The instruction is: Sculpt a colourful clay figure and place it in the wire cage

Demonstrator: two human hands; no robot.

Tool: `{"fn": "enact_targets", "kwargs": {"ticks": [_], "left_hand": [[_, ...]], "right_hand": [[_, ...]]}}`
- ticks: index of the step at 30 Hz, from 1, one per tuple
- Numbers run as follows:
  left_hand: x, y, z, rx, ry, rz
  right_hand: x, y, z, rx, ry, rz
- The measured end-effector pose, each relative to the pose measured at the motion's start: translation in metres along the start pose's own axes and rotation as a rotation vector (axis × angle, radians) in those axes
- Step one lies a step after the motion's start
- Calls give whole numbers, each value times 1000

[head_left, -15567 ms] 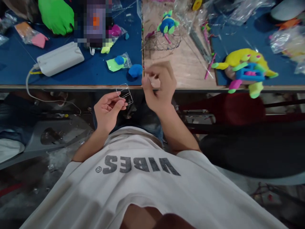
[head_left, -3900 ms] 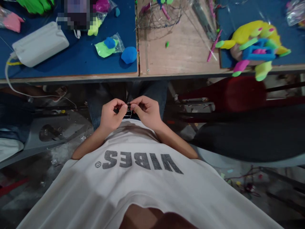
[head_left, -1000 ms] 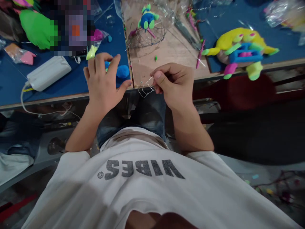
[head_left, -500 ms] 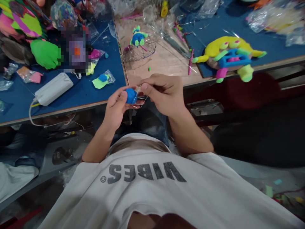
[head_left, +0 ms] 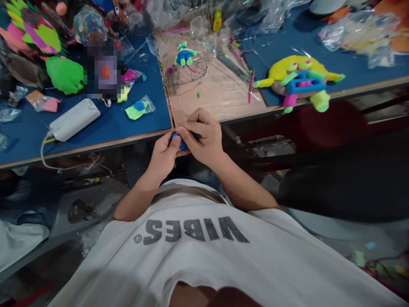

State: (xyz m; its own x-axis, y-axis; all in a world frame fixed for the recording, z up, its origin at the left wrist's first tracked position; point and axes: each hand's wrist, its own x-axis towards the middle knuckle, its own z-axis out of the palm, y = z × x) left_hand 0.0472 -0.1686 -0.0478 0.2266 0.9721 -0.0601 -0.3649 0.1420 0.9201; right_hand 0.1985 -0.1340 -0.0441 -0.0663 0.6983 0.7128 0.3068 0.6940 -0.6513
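Note:
A lump of blue modelling clay point(head_left: 183, 145) in a clear plastic wrapper is held just off the table's front edge, mostly covered by fingers. My left hand point(head_left: 162, 155) is closed around it, thumb on top. Against its right side my right hand point(head_left: 206, 136) is closed, with thumb and forefinger pinched at the wrapper; their tips hide most of it. Beyond the hands, on the wooden board point(head_left: 220, 102), a small blue and green clay figure point(head_left: 184, 55) stands by a round wire frame point(head_left: 200, 74).
A yellow clay crab-like figure point(head_left: 284, 68) lies at the right table edge. To the left are a white power adapter point(head_left: 75, 119) with its cable, a packet of green and blue clay point(head_left: 138, 110) and a green clay form point(head_left: 64, 74). Plastic bags point(head_left: 354, 34) lie at the back.
Both hands have drawn closer together and slightly lower, towards my body. My right hand has moved left onto the blue clay, which is now more covered; the stretched plastic hardly shows.

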Motion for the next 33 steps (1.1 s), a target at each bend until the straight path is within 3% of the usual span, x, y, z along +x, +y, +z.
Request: {"fn": "enact_targets", "kwargs": {"ticks": [8,11,19,27,33], "left_hand": [[3,-15,-8,87,37,72],[1,-14,-7,82,18,98],[-9,-6,-1,-48,76,130],[-11,-14,0,103,143,127],[-8,-22,-7,153,143,183]], "right_hand": [[-6,7,4,97,-67,95],[-8,5,0,190,-99,92],[-19,-1,-14,368,-143,258],[-30,-11,-6,356,-5,429],[-32,-9,-6,408,-33,479]]}}
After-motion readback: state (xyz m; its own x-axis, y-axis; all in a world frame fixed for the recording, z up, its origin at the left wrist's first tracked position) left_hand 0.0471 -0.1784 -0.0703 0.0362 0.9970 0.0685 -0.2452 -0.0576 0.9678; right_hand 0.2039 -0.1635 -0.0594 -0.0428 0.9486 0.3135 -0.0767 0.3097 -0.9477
